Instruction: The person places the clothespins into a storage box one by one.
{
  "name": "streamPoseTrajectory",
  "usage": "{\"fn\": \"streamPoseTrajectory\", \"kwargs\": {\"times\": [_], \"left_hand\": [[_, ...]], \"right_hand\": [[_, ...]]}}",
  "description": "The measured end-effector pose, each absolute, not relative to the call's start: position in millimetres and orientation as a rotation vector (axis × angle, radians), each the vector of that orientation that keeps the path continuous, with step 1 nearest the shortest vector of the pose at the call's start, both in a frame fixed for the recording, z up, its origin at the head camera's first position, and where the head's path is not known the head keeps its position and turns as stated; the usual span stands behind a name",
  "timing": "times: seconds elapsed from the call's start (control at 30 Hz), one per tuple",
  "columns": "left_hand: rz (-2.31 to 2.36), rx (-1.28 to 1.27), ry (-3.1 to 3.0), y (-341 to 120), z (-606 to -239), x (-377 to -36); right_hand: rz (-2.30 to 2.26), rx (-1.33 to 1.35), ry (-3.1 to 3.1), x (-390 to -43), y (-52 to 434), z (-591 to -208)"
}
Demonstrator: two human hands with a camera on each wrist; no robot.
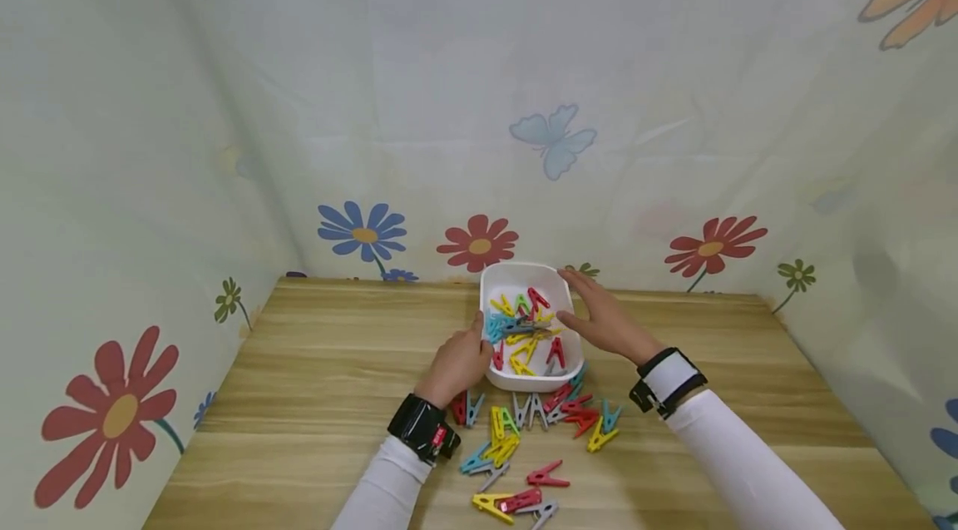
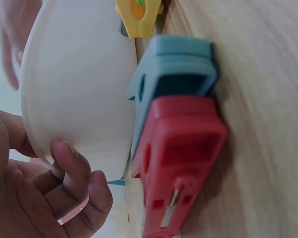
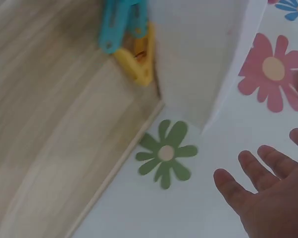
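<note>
Grained wooden table (image 1: 314, 397), glossy rounded white tub (image 1: 524, 276), plastic pegs (image 1: 524, 334).

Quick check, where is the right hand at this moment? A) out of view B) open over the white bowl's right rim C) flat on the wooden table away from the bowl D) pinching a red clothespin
B: the right hand has its fingers spread and straight over the right rim of the white bowl, holding nothing.
</note>
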State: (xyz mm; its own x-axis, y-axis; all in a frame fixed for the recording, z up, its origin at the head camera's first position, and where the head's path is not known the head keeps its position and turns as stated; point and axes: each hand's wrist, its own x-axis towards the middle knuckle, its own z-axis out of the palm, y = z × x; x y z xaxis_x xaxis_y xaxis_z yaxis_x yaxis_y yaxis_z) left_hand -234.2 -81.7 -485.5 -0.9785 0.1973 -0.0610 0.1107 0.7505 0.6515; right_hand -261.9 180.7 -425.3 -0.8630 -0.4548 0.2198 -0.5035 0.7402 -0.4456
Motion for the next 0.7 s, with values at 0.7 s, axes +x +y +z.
{"fn": "streamPoseTrajectory", "kwargs": {"times": [0.7], "left_hand": [[1.022, 0.243, 2.831, -81, -485, -234]], "right_hand": [[0.622, 0.715, -3.167, -248, 236, -483]]}}
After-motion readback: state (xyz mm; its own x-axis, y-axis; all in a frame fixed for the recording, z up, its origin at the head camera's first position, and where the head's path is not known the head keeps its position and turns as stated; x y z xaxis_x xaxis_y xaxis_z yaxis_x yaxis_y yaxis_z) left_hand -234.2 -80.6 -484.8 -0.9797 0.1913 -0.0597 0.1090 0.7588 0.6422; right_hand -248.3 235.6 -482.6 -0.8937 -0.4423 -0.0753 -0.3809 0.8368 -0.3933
